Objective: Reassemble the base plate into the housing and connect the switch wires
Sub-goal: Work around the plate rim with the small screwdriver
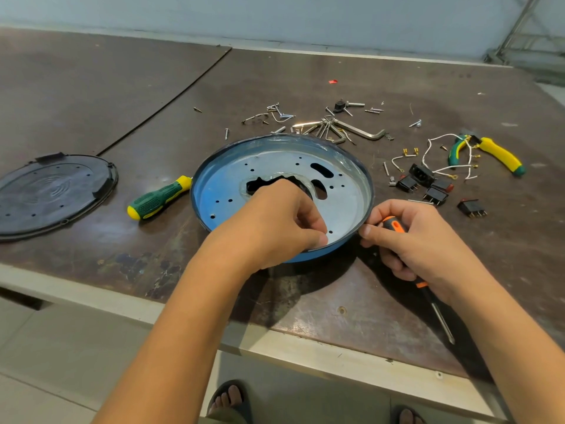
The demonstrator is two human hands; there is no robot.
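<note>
A round blue housing [214, 166] lies open side up on the table, with a silver perforated base plate [269, 166] inside it. My left hand [281, 221] reaches into the housing, its fingertips pinched together over the plate near the front rim; what they pinch is hidden. My right hand [419, 243] grips an orange-and-black screwdriver [394, 224] with the shaft pointing toward me, and its fingertips touch the housing's right rim. Black rocker switches [435, 195] and white wires with terminals [443, 160] lie to the right.
A black round cover [52, 194] lies at the left. A green-and-yellow screwdriver [159, 198] sits beside the housing. Loose screws [275, 116], hex keys [351, 130] and yellow-green pliers [495, 156] lie behind and to the right. The table's front edge [305, 344] is near.
</note>
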